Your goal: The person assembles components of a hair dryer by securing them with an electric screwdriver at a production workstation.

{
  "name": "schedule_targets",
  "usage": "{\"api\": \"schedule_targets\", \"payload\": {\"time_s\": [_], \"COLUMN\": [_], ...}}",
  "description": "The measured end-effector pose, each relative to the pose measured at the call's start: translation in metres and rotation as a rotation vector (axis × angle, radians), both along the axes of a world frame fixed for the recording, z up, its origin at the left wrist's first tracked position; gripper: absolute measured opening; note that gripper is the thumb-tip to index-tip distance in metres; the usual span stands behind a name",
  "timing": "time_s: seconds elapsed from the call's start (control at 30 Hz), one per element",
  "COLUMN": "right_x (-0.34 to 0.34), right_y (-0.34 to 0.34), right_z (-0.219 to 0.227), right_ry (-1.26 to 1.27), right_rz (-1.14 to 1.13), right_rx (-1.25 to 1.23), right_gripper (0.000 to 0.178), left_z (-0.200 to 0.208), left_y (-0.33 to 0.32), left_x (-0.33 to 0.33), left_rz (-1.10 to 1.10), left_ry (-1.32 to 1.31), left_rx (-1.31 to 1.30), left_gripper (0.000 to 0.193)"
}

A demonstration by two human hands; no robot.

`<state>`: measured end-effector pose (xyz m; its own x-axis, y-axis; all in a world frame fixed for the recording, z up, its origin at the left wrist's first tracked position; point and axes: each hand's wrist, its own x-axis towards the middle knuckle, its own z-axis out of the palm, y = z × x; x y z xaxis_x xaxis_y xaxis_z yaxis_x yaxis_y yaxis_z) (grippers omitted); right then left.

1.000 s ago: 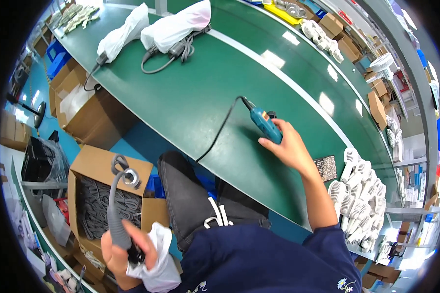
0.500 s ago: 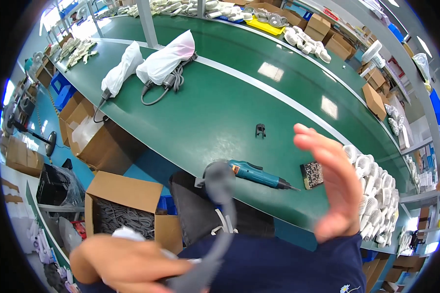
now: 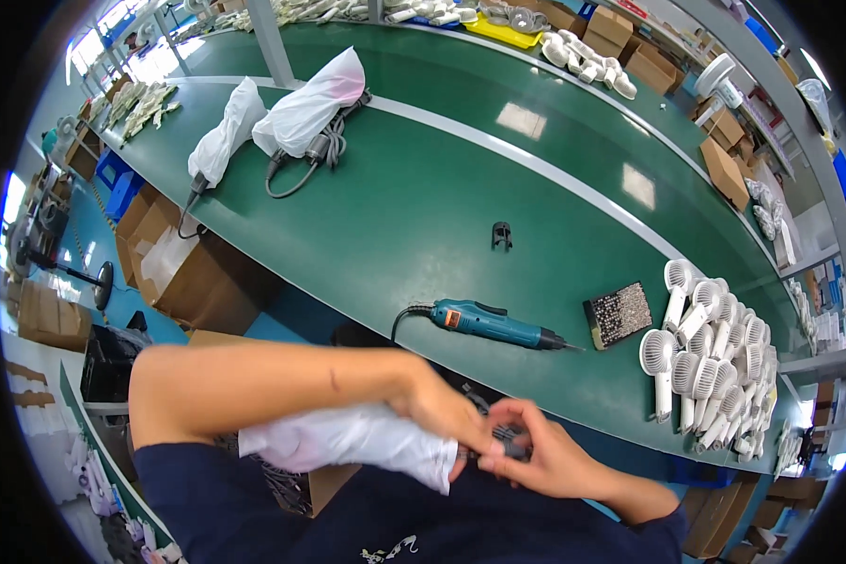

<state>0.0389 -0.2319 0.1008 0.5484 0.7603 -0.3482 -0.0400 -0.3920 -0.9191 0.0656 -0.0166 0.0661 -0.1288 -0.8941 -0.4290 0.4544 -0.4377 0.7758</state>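
A white-bagged appliance (image 3: 338,442) lies across my lap under my left forearm. My left hand (image 3: 446,409) is closed at the end of the bag, where a dark grey part comes out. My right hand (image 3: 550,456) meets it there, fingers closed round that dark grey part (image 3: 511,440); blur and fingers hide whether it is handle or cord. Beyond my hands, a teal electric screwdriver (image 3: 493,324) lies on the green table (image 3: 376,235). Farther off stands a small black clip-like plastic piece (image 3: 502,235). A box of small screws (image 3: 618,315) sits to the screwdriver's right.
White handheld fans (image 3: 714,367) are heaped at the table's right. Two more bagged appliances (image 3: 305,108) with grey cords lie at the far left. Open cardboard boxes (image 3: 197,273) stand below the table's left edge. A metal post (image 3: 271,42) rises from the table.
My left arm has swung up and across to the right, bringing the bagged appliance over my lap. My right hand has come down from above the table to meet the left.
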Motion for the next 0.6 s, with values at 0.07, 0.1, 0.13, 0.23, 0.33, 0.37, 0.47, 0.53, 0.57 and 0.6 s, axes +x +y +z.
{"api": "schedule_targets", "payload": {"time_s": [0.07, 0.1, 0.13, 0.23, 0.33, 0.37, 0.47, 0.53, 0.57, 0.6], "right_x": [0.006, 0.011, 0.017, 0.034, 0.070, 0.079, 0.096, 0.091, 0.087, 0.080], "right_y": [0.010, 0.017, 0.022, 0.029, 0.020, 0.017, 0.023, 0.029, 0.029, 0.028], "right_z": [-0.011, -0.015, -0.027, -0.046, -0.049, -0.056, -0.067, -0.053, -0.046, -0.039], "right_ry": [-0.002, -0.007, -0.003, -0.532, -0.789, -0.851, -1.012, -1.152, -1.142, -0.788], "right_rz": [-0.125, -0.150, -0.150, -0.193, -0.103, -0.116, -0.044, -0.058, -0.050, -0.126], "right_rx": [-0.070, -0.125, -0.122, 0.000, 0.079, -0.027, -0.248, -0.270, -0.276, -0.027], "right_gripper": [0.060, 0.060, 0.060, 0.060, 0.059, 0.057, 0.053, 0.049, 0.049, 0.050], "left_z": [-0.013, -0.022, -0.025, -0.004, -0.010, -0.011, -0.010, -0.008, -0.007, -0.005], "left_y": [0.001, 0.000, 0.002, 0.009, 0.028, 0.030, 0.028, 0.025, 0.024, 0.024], "left_x": [0.028, 0.041, 0.054, 0.082, 0.082, 0.079, 0.077, 0.077, 0.081, 0.085], "left_rz": [-0.030, -0.066, -0.103, -0.163, -0.095, -0.070, -0.066, -0.037, -0.017, 0.002], "left_ry": [-0.060, -0.034, -0.125, 0.018, -0.025, -0.054, -0.070, -0.086, -0.110, -0.127], "left_rx": [0.118, 0.156, 0.251, 0.344, 0.372, 0.366, 0.302, 0.287, 0.275, 0.236], "left_gripper": [0.053, 0.052, 0.045, 0.050, 0.048, 0.048, 0.049, 0.050, 0.049, 0.049]}}
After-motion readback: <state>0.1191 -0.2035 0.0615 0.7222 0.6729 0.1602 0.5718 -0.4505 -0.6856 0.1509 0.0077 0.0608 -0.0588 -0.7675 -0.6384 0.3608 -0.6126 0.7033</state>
